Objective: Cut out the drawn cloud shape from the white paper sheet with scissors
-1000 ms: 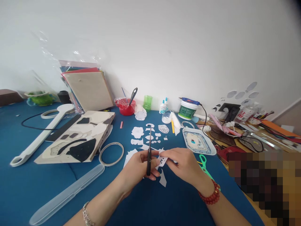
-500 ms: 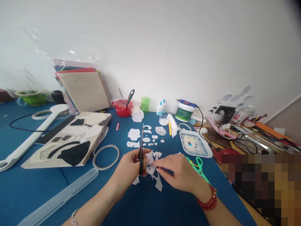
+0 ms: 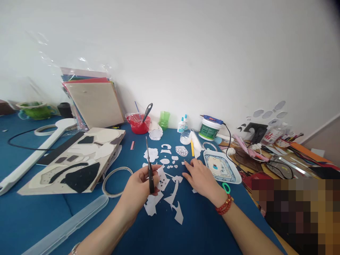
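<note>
Blue cloth: covers the counter (image 3: pixel 39 212), a plain dark ground on which the white paper bits show up sharply.
Left hand: the left hand (image 3: pixel 139 189) is clenched around the handle of the scissors (image 3: pixel 149 166), the closed blades pointing up and away from the body, so the points stay clear of the other hand and of the paper below.
Right hand: the right hand (image 3: pixel 199 177) lies flat and released, palm down, fingertips (image 3: pixel 189 163) on the cloth just beside the small cut-outs (image 3: pixel 170 157); it grasps nothing. A red bead bracelet (image 3: pixel 224 205) sits at its wrist.
Cut-outs: small white shapes lie spread apart in loose rows beyond the hands, none overlapping, so each can be seen and picked singly.
Scraps: larger jagged paper scraps (image 3: pixel 170 198) lie between and below the two hands, close to the body, apart from the neat pieces.
Tray: a patterned tray (image 3: pixel 233 175) stands just right of the right hand, within easy reach.
Green scissors: a second pair (image 3: pixel 226 187) peeks out from behind the right wrist, flat on the cloth.
Tape ring: a tape ring (image 3: pixel 106 179) lies left of the left hand, beside a board (image 3: pixel 74 163) with cut foam shapes.
Glue: small glue bottles (image 3: pixel 182 124) and a green-labelled tub (image 3: pixel 208 129) stand upright at the back near the wall, out of the working space.
</note>
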Tool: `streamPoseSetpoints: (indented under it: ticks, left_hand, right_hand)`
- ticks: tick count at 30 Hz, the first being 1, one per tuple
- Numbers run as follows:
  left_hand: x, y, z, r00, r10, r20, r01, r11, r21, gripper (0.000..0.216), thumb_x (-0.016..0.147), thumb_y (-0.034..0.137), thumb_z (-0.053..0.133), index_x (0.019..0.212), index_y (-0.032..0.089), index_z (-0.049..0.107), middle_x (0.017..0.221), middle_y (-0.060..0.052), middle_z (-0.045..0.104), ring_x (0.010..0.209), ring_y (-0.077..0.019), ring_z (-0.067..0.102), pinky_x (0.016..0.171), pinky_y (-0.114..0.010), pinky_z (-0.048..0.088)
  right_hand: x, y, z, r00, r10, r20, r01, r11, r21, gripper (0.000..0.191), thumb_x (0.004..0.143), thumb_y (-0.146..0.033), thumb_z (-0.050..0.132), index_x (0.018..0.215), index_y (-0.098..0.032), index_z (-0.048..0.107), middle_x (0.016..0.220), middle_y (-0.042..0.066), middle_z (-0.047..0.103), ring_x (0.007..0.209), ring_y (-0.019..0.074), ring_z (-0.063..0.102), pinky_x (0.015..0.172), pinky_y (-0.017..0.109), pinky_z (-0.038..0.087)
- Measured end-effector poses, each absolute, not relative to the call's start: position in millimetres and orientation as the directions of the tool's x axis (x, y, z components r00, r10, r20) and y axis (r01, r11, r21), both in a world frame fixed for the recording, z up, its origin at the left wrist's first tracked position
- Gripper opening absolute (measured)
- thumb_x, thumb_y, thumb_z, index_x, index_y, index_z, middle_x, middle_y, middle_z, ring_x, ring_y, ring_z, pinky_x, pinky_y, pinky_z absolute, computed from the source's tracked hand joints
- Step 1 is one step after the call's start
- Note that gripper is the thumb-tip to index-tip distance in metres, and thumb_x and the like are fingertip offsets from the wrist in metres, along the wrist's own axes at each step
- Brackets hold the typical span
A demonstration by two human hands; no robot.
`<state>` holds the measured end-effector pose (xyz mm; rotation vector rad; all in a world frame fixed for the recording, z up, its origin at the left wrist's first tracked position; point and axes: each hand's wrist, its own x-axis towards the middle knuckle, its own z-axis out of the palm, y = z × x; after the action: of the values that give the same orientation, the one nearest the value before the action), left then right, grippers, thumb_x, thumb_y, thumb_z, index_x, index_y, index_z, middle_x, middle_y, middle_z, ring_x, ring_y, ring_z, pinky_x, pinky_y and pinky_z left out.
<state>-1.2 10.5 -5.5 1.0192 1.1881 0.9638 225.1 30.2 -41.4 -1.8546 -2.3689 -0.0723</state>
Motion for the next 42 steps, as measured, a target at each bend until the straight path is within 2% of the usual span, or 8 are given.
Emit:
streamPoseSetpoints:
  ticks: [8, 14, 17, 21, 24, 27, 32, 42]
  left_hand:
    - [4.5, 2.9, 3.9, 0.073, 0.962, -0.262, -0.102, 0.269, 0.958, 0.054, 0.065, 0.041, 0.071, 0.110, 0.014, 0.061, 0.066, 0.005, 0.051, 0.054, -0.0121, 0.050, 0.056, -0.028, 0.044]
    - [5.5, 2.1, 4.3, 0.069, 0.966, -0.250, -0.085, 0.255, 0.963, 0.047, 0.066, 0.040, 0.070, 0.106, 0.016, 0.061, 0.067, 0.006, 0.050, 0.055, -0.0113, 0.049, 0.056, -0.027, 0.046]
    - [6.7, 2.6, 0.7, 0.077, 0.969, -0.235, -0.068, 0.240, 0.968, 0.043, 0.065, 0.040, 0.071, 0.101, 0.017, 0.063, 0.071, 0.004, 0.052, 0.058, -0.0117, 0.049, 0.055, -0.026, 0.046]
    - [8.9, 2.9, -7.3, 0.180, 0.958, -0.221, -0.004, 0.225, 0.974, 0.040, 0.065, 0.040, 0.071, 0.098, 0.017, 0.065, 0.071, 0.002, 0.056, 0.056, -0.0122, 0.049, 0.053, -0.026, 0.046]
    - [9.3, 3.1, -12.6, 0.338, 0.922, -0.189, 0.040, 0.187, 0.982, 0.036, 0.068, 0.034, 0.070, 0.099, 0.017, 0.065, 0.068, 0.003, 0.056, 0.055, -0.0126, 0.049, 0.052, -0.025, 0.045]
    - [8.4, 3.4, -15.7, 0.397, 0.904, -0.158, 0.047, 0.152, 0.987, 0.031, 0.069, 0.026, 0.069, 0.099, 0.017, 0.063, 0.067, 0.004, 0.055, 0.054, -0.0115, 0.049, 0.053, -0.024, 0.044]
    - [7.0, 5.2, -18.1, 0.371, 0.916, -0.154, 0.042, 0.149, 0.988, 0.032, 0.069, 0.026, 0.069, 0.099, 0.017, 0.062, 0.067, 0.004, 0.054, 0.053, -0.0108, 0.048, 0.052, -0.024, 0.043]
    - [8.9, 2.8, -6.2, 0.322, 0.919, -0.229, 0.011, 0.239, 0.971, 0.040, 0.064, 0.041, 0.074, 0.095, 0.016, 0.066, 0.065, 0.003, 0.056, 0.053, -0.0115, 0.052, 0.053, -0.025, 0.046]
  right_hand:
    - [218.5, 22.0, -46.0, -0.245, 0.960, 0.138, 0.969, 0.248, -0.004, 0.044, 0.099, -0.030, 0.047, 0.138, -0.010, 0.051, 0.114, 0.018, 0.053, 0.101, 0.0329, 0.052, 0.079, 0.048, 0.054]
    - [224.3, 28.2, -46.2, -0.263, 0.947, 0.182, 0.952, 0.286, -0.112, 0.040, 0.098, -0.024, 0.042, 0.131, -0.009, 0.057, 0.108, 0.017, 0.056, 0.096, 0.0332, 0.054, 0.074, 0.049, 0.054]
    - [222.9, 25.2, -39.3, -0.238, 0.939, 0.248, 0.922, 0.299, -0.246, 0.039, 0.099, -0.024, 0.039, 0.131, -0.011, 0.056, 0.109, 0.016, 0.058, 0.100, 0.0315, 0.055, 0.081, 0.048, 0.052]
    - [207.0, 6.8, -28.8, -0.231, 0.931, 0.283, 0.793, 0.349, -0.499, 0.031, 0.103, -0.031, 0.037, 0.115, -0.020, 0.063, 0.105, 0.006, 0.064, 0.095, 0.0181, 0.061, 0.079, 0.029, 0.052]
    - [191.6, -8.1, -27.7, -0.239, 0.955, 0.177, 0.517, 0.280, -0.809, 0.017, 0.095, -0.031, 0.054, 0.092, -0.020, 0.066, 0.079, 0.000, 0.064, 0.069, 0.0126, 0.059, 0.059, 0.021, 0.047]
    - [182.8, -15.0, -31.2, -0.230, 0.969, 0.092, 0.243, 0.148, -0.959, 0.017, 0.087, -0.031, 0.064, 0.077, -0.017, 0.061, 0.066, -0.002, 0.056, 0.056, 0.0100, 0.051, 0.051, 0.021, 0.040]
    - [181.8, -17.6, -36.1, -0.236, 0.971, 0.033, 0.041, 0.043, -0.998, 0.021, 0.085, -0.035, 0.066, 0.087, -0.017, 0.054, 0.067, -0.001, 0.059, 0.056, 0.0117, 0.057, 0.055, 0.023, 0.047]
    - [178.5, -21.2, -43.4, -0.116, 0.983, 0.140, 0.038, 0.145, -0.989, 0.023, 0.089, -0.040, 0.061, 0.090, -0.020, 0.051, 0.070, -0.002, 0.055, 0.062, 0.0130, 0.056, 0.058, 0.024, 0.048]
